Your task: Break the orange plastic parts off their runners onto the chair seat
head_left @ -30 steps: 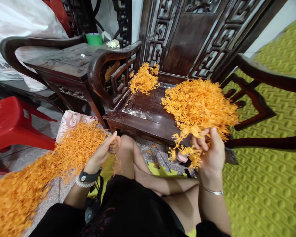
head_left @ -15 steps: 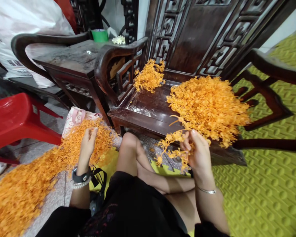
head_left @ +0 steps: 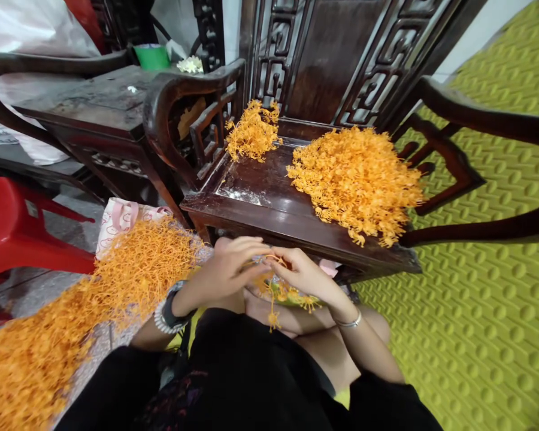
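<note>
My right hand (head_left: pixel 303 275) is closed on a small bunch of orange plastic flower stems (head_left: pixel 273 317), whose flower-like heads hang below it over my lap. My left hand (head_left: pixel 229 266) meets it from the other side, fingers stretched out and thumb apart, fingertips by the stem ends. The fingers overlap, so the exact contact is hidden. On the dark wooden chair seat lie a large heap of orange flower heads (head_left: pixel 359 179) and a smaller pile (head_left: pixel 254 131). Left of my knees, thin orange stems (head_left: pixel 144 269) form a long heap on the floor.
A red plastic stool (head_left: pixel 22 233) stands at the left, near a pink-patterned bag (head_left: pixel 117 221). Behind is a dark side table (head_left: pixel 90 105) with a green roll (head_left: pixel 153 57). Yellow foam matting (head_left: pixel 476 311) covers the right floor. Chair arms (head_left: pixel 489 114) rise beside the seat.
My left hand has moved right from above the stem heap, and my right hand has moved left with its bunch, so both meet over my lap. The view has shifted slightly right.
</note>
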Action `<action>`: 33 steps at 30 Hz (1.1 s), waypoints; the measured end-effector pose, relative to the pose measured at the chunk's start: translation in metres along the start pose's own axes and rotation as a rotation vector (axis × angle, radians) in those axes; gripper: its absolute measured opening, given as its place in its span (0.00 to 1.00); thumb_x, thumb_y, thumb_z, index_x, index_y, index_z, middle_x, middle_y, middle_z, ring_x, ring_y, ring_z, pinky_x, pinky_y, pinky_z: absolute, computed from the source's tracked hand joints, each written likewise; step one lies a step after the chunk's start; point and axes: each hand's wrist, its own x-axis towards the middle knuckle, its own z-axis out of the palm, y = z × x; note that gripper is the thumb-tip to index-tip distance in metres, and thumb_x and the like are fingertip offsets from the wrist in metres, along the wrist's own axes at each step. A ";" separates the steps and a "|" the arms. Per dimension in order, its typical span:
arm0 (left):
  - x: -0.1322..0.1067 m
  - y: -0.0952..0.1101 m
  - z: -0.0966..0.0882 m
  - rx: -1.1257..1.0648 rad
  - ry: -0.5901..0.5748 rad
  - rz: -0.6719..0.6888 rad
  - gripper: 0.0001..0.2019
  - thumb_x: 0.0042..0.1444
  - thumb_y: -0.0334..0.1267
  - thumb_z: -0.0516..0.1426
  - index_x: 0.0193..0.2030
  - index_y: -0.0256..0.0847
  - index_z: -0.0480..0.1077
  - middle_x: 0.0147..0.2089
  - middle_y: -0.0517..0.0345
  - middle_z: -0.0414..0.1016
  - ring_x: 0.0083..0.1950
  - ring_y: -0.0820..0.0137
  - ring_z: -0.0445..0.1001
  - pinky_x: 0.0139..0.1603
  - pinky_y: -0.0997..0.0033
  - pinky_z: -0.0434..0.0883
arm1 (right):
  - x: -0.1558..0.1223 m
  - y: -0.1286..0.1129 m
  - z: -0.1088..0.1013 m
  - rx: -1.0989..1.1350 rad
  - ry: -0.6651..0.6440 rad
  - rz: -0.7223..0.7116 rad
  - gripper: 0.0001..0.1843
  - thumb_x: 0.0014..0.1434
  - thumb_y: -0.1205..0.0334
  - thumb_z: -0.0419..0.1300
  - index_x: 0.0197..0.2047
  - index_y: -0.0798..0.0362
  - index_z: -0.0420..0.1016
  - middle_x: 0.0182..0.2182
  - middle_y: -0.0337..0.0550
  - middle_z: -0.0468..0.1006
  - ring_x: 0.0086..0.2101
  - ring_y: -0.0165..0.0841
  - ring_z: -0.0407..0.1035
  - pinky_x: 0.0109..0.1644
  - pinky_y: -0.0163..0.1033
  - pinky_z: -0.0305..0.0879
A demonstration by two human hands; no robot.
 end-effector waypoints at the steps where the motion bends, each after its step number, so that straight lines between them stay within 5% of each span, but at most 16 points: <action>1: 0.009 0.006 0.006 -0.010 -0.055 -0.013 0.15 0.62 0.42 0.50 0.54 0.43 0.63 0.52 0.50 0.71 0.56 0.62 0.67 0.56 0.59 0.64 | -0.002 0.001 0.000 -0.051 0.016 0.007 0.14 0.63 0.55 0.51 0.32 0.55 0.67 0.22 0.34 0.64 0.23 0.25 0.55 0.26 0.32 0.49; 4: 0.025 0.009 0.021 -0.192 -0.143 -0.139 0.17 0.62 0.44 0.49 0.55 0.42 0.58 0.37 0.58 0.73 0.38 0.69 0.72 0.38 0.70 0.69 | -0.012 -0.001 -0.008 -0.148 0.053 0.051 0.10 0.63 0.58 0.52 0.34 0.55 0.67 0.22 0.35 0.67 0.23 0.26 0.57 0.27 0.32 0.50; 7: 0.032 0.006 0.030 -0.358 -0.294 -0.218 0.14 0.62 0.44 0.49 0.51 0.42 0.58 0.26 0.67 0.67 0.25 0.76 0.65 0.26 0.78 0.60 | -0.027 -0.008 -0.018 -0.252 -0.029 0.060 0.10 0.63 0.61 0.51 0.34 0.56 0.69 0.23 0.36 0.68 0.22 0.27 0.59 0.29 0.33 0.51; 12: 0.041 0.016 0.039 -0.524 -0.622 -0.135 0.12 0.61 0.43 0.50 0.31 0.38 0.64 0.27 0.63 0.65 0.29 0.75 0.63 0.30 0.76 0.61 | -0.055 -0.023 -0.035 -0.443 -0.176 -0.029 0.14 0.64 0.63 0.51 0.27 0.54 0.70 0.25 0.41 0.70 0.33 0.34 0.65 0.38 0.38 0.57; 14: 0.043 0.023 0.043 -0.623 -0.588 -0.082 0.13 0.62 0.41 0.48 0.29 0.37 0.64 0.30 0.60 0.65 0.35 0.73 0.65 0.38 0.73 0.63 | -0.063 -0.027 -0.042 -0.464 -0.134 -0.051 0.12 0.64 0.63 0.52 0.30 0.54 0.71 0.28 0.43 0.72 0.38 0.36 0.65 0.43 0.40 0.59; 17: 0.043 0.033 0.047 -0.820 -0.495 -0.137 0.10 0.61 0.39 0.48 0.34 0.37 0.65 0.35 0.57 0.66 0.39 0.72 0.66 0.43 0.71 0.64 | -0.073 -0.031 -0.050 -0.413 -0.080 -0.003 0.12 0.65 0.61 0.50 0.32 0.54 0.70 0.28 0.43 0.72 0.33 0.34 0.66 0.40 0.39 0.61; 22: 0.038 0.045 0.040 -0.854 -0.386 -0.355 0.16 0.63 0.44 0.48 0.26 0.38 0.60 0.24 0.65 0.57 0.26 0.77 0.59 0.28 0.76 0.59 | -0.086 -0.042 -0.049 -0.341 0.067 -0.003 0.09 0.66 0.62 0.48 0.42 0.54 0.67 0.35 0.45 0.74 0.33 0.32 0.69 0.38 0.37 0.64; 25: 0.031 0.048 0.028 -0.470 -0.463 -0.171 0.20 0.64 0.46 0.47 0.23 0.38 0.60 0.21 0.65 0.55 0.23 0.77 0.56 0.25 0.74 0.55 | -0.093 -0.049 -0.041 -0.428 -0.060 0.074 0.08 0.65 0.63 0.48 0.38 0.55 0.67 0.28 0.42 0.72 0.26 0.30 0.68 0.30 0.34 0.60; 28: 0.021 0.052 0.013 -0.010 -0.526 0.171 0.18 0.65 0.43 0.45 0.28 0.38 0.65 0.24 0.61 0.66 0.26 0.74 0.62 0.29 0.71 0.59 | -0.100 -0.060 -0.035 -0.581 -0.202 0.098 0.09 0.64 0.66 0.49 0.32 0.55 0.66 0.21 0.38 0.69 0.20 0.29 0.63 0.23 0.35 0.50; 33: 0.006 0.070 -0.016 0.262 -0.563 0.548 0.20 0.67 0.37 0.39 0.29 0.39 0.66 0.26 0.60 0.70 0.24 0.72 0.65 0.28 0.68 0.60 | -0.111 -0.086 -0.031 -0.610 -0.282 -0.044 0.15 0.64 0.66 0.49 0.24 0.53 0.63 0.19 0.37 0.67 0.17 0.27 0.56 0.21 0.38 0.43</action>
